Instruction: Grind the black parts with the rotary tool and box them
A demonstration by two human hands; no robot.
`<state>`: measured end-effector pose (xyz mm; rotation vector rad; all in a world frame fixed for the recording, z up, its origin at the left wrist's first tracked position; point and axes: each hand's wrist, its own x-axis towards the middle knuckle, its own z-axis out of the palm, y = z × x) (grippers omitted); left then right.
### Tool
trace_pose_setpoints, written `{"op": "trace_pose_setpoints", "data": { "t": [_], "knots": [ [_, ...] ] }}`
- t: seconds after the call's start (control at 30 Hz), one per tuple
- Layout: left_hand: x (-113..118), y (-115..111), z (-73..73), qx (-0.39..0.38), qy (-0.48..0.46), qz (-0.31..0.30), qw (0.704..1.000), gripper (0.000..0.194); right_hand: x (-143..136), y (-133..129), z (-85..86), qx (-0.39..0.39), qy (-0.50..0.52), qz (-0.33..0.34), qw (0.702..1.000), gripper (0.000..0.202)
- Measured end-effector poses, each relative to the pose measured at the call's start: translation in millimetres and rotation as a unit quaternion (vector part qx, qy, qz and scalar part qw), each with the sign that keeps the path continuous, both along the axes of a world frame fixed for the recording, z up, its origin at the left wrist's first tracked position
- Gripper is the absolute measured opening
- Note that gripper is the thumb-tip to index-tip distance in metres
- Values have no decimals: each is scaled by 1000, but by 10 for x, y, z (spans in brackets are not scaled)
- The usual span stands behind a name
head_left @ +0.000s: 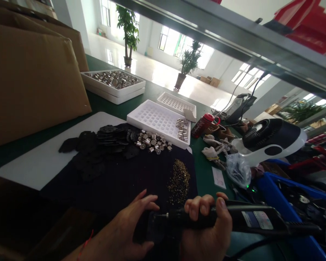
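Note:
My right hand (206, 224) is wrapped round a black electric screwdriver (250, 217), its metal bit pointing left. Just left of the bit, my left hand (127, 224) curves round a dark piece that blends into the black cloth (119, 177), its fingers closed in on it. Small brass-coloured screws (180, 179) lie loose on the cloth above my right hand. Behind them sits a heap of silvery cylindrical parts (153, 141), with a pile of flat black plates (103, 141) to its left.
A white grid tray (154, 117) holds some metal parts at its right end. Stacked white trays (116, 96) and cardboard boxes (35, 72) stand at the left. On the right are a red bottle (202, 125), gloves (214, 148), a fan (271, 136) and a blue bin (277, 195).

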<state>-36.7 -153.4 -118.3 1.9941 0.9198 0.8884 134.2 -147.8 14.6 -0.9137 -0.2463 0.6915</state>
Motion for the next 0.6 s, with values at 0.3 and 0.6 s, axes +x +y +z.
{"op": "trace_pose_setpoints", "data": {
  "t": [0.3,0.6],
  "knots": [
    [-33,53,105,-31,22,-35,999,109,-16,73,-98,-30,10,5,999,32],
    [28,46,36,-5,-1,-19,1000,109,7,70,-98,-36,28,-1,999,29]
  ]
}}
